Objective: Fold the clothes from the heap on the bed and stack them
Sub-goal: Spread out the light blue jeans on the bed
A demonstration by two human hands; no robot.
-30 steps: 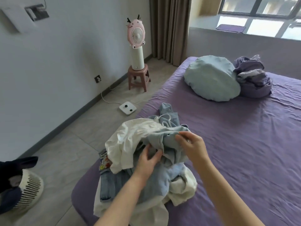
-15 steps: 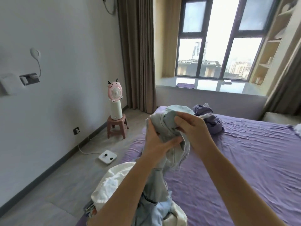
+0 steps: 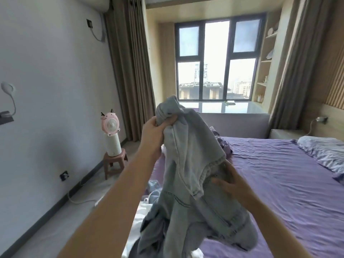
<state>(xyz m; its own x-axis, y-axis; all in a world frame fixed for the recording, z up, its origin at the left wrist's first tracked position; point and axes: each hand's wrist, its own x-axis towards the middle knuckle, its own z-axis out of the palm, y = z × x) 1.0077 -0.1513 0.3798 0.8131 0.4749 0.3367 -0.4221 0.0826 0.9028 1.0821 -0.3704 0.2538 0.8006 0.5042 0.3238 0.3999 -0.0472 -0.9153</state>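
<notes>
A pale blue denim garment [image 3: 188,164] hangs in the air above the purple bed [image 3: 279,183]. My left hand [image 3: 155,130] grips its bunched top, raised high. Lower and to the right, my right hand [image 3: 230,181] holds a hem of the same garment, fingers curled into the cloth. Below the garment lies the heap of clothes [image 3: 147,200], partly hidden: white and blue pieces show at the bed's near left edge.
A pink fan [image 3: 109,125] stands on a small stool [image 3: 115,161] by the left wall. A crumpled purple bundle [image 3: 221,144] lies behind the garment. A pillow [image 3: 323,149] sits at the bed's right. Window and curtains are at the back.
I have lifted the denim garment up out of the heap. My right hand has let go of the top and moved down to a lower hem. My view has tilted upward.
</notes>
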